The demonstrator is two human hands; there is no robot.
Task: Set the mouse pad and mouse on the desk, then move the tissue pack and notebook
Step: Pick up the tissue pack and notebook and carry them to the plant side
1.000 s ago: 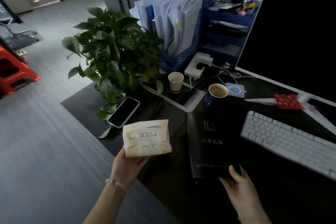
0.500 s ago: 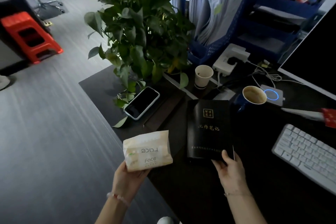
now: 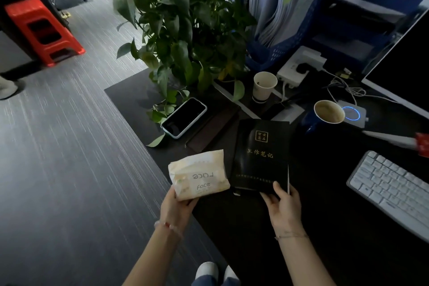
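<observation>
The left hand [image 3: 177, 206] pinches the tissue pack [image 3: 198, 177] off the desk's [image 3: 130, 97] left edge; the right hand [image 3: 282, 206] pinches the notebook's [image 3: 261, 155] near edge, probably to move both.

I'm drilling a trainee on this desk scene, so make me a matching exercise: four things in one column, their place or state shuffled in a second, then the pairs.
Things:
1. tissue pack
2. notebook
3. phone
4. paper cup

Place or state:
A. lies face up beside the plant's trailing leaves
B. held in the left hand
C. stands upright near the power strip
D. near edge gripped by the right hand

Pairs: 1-B, 2-D, 3-A, 4-C
</observation>
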